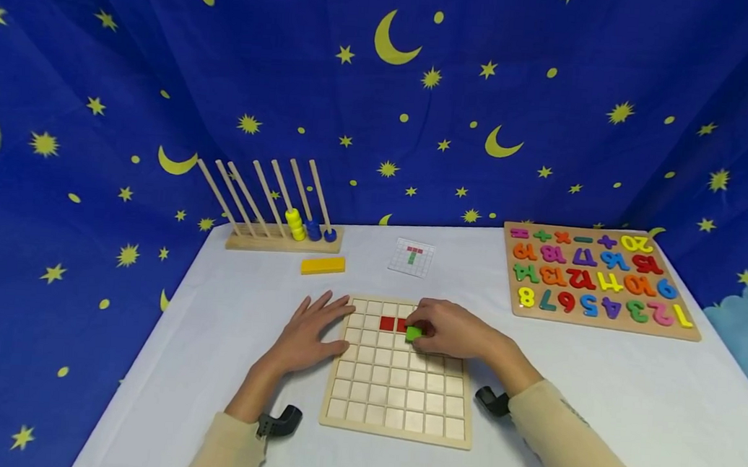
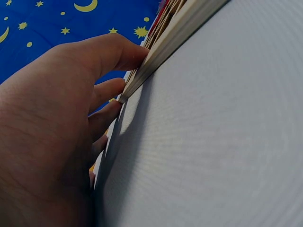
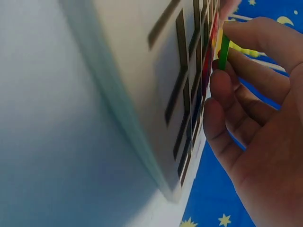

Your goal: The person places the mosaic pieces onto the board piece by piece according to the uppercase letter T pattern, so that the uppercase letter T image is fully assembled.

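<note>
Right hand (image 1: 452, 329) pinching a green tile (image 1: 413, 334) near 12 o'clock from the middle of the grid board (image 1: 415, 399).
The head view shows two red tiles (image 1: 387, 324), the green one at their 4 o'clock, and a pattern card (image 1: 411, 258) beyond the board at 12; the right wrist view alone gives the green tile edge-on between thumb and fingertip, though whether it touches the board is unclear. At 9 to 10 o'clock the left hand (image 1: 311, 334) lies with fingers extended; its own wrist view reveals the thumb against the board's side.
</note>
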`<action>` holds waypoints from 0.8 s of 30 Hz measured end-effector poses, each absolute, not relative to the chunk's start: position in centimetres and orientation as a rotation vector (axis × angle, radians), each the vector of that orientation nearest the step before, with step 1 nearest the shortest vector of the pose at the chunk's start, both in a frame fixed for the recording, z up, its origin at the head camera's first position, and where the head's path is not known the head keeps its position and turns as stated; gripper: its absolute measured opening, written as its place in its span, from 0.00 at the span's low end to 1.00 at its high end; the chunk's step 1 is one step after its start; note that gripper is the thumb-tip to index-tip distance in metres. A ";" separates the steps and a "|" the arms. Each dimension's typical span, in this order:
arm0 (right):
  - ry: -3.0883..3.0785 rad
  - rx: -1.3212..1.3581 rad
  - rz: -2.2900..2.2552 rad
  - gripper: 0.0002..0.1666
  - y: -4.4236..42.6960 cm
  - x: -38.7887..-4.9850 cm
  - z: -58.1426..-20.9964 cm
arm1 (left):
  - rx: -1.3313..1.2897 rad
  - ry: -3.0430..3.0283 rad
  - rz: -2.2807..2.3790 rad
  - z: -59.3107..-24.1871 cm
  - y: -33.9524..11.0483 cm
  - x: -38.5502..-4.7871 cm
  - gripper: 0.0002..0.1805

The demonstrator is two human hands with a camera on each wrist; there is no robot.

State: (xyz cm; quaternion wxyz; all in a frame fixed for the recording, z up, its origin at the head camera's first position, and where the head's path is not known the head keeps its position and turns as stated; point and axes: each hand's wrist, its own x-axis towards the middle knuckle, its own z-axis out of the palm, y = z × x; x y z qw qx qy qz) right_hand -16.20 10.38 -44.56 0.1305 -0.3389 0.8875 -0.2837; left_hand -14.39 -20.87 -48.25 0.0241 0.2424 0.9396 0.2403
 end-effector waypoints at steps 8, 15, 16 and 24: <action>2.588 -1.052 -0.747 0.17 9.0 -15.9 -44.5 | 0.740 2.910 0.751 -48.5 -20.9 -14.2 0.36; 2.587 -1.031 -0.736 0.18 8.5 -15.8 -44.5 | 0.741 2.900 0.729 -48.1 -20.8 -14.4 0.36; 2.585 -1.028 -0.739 0.18 8.5 -15.8 -44.5 | 0.742 2.897 0.728 -48.0 -20.8 -14.4 0.36; 2.585 -1.057 -0.750 0.17 8.7 -15.6 -44.6 | 0.738 2.898 0.731 -48.1 -20.9 -14.4 0.35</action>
